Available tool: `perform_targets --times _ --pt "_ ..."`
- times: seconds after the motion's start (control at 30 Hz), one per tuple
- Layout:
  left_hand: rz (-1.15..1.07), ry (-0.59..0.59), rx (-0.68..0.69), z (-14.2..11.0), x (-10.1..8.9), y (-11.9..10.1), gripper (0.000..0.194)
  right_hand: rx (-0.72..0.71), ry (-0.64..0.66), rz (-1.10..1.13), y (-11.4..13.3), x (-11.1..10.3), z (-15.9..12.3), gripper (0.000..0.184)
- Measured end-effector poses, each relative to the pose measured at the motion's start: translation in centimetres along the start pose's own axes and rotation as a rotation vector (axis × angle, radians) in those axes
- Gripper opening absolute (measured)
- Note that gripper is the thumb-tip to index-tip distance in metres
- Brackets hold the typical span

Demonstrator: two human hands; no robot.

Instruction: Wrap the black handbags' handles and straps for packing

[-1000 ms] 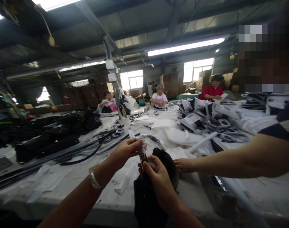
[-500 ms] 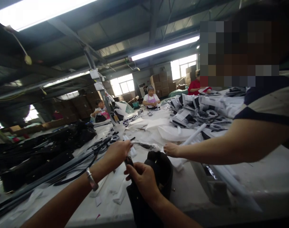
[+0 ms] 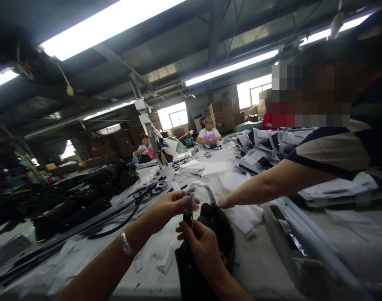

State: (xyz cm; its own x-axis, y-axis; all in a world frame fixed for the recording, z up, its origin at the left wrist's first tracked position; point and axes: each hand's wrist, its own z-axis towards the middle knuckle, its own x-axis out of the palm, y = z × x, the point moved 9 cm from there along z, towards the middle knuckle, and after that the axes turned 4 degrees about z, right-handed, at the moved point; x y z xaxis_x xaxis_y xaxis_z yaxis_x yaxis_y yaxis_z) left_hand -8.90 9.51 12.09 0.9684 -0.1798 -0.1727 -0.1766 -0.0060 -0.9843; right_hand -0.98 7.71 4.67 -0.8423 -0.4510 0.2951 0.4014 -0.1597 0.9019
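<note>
Above the pale bench (image 3: 250, 261), with left hand (image 3: 174, 205) pinched on plastic-wrapped handle (image 3: 211, 195), right hand (image 3: 205, 244) clamped just below on dark strap (image 3: 187, 219). Probably slippery, bendy; best gripped by the strap.

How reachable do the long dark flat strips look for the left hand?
Probably yes. Nothing visible blocks the way from the left hand to the long dark flat strips; it does pinch a clear plastic-wrapped piece, which it may have to release.
</note>
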Motion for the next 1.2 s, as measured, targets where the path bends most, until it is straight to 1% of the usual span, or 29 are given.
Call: perform_targets --times 0.07,0.17,0.27,0.4,0.47,0.57,0.67,0.7,0.77,0.83,0.9,0.97,1.07,1.1,1.13,1.2 --pt "0.076 -0.027 0.041 -0.3 -0.3 -0.6 0.034 -0.002 0.01 -0.016 0.2 0.1 -0.2 0.038" --pt "0.081 -0.058 0.05 -0.6 -0.8 -1.3 0.032 0.004 0.015 -0.032 0.2 0.1 -0.2 0.04" --pt "0.084 -0.06 0.031 -0.9 -1.2 -1.5 0.033 0.033 0.026 -0.041 -0.1 0.1 -0.1 0.042" --pt "0.112 -0.066 0.043 -1.5 -1.3 -1.5 0.032 0.061 0.039 -0.019 -0.1 0.3 -0.1 0.044" --pt "0.112 -0.056 0.031 -1.7 -1.0 -1.1 0.032 0.072 0.05 0.025 -0.2 0.5 0.0 0.044" --pt "0.061 -0.024 -0.019 -1.8 -0.4 0.2 0.035 0.098 0.091 0.102 -0.4 1.0 0.2 0.043" --pt "0.018 0.009 -0.037 -1.8 0.3 1.4 0.035 0.122 0.097 0.112 -0.8 1.0 0.3 0.044" --pt "0.019 0.006 -0.027 -1.8 0.3 1.6 0.035 0.119 0.084 0.102 -0.8 0.8 0.3 0.045" --pt "0.028 -0.04 0.023 -1.8 -0.2 1.4 0.033 0.082 0.068 0.058 -0.6 0.4 0.2 0.044" --pt "0.034 -0.103 0.09 -1.9 -0.9 0.6 0.032 0.036 0.082 -0.018 -0.1 0.2 -0.2 0.041" --pt "0.037 -0.137 0.123 -2.1 -1.1 0.0 0.033 0.031 0.111 -0.087 -0.1 0.3 -0.6 0.038" --pt "0.041 -0.14 0.119 -2.4 -0.9 0.0 0.035 0.059 0.113 -0.107 -0.2 0.1 -0.9 0.038" --pt "0.035 -0.133 0.131 -3.0 0.0 0.7 0.036 0.082 0.09 -0.04 -0.3 -0.1 -0.9 0.038" --pt "0.035 -0.133 0.133 -3.2 0.2 1.2 0.036 0.095 0.081 -0.01 -0.4 -0.1 -0.8 0.042" --pt "0.038 -0.14 0.127 -3.3 0.3 1.7 0.036 0.11 0.07 0.008 -0.5 -0.3 -0.7 0.05" --pt "0.048 -0.176 0.096 -3.6 0.0 2.9 0.037 0.126 0.059 -0.013 -0.9 -0.6 -0.6 0.065"
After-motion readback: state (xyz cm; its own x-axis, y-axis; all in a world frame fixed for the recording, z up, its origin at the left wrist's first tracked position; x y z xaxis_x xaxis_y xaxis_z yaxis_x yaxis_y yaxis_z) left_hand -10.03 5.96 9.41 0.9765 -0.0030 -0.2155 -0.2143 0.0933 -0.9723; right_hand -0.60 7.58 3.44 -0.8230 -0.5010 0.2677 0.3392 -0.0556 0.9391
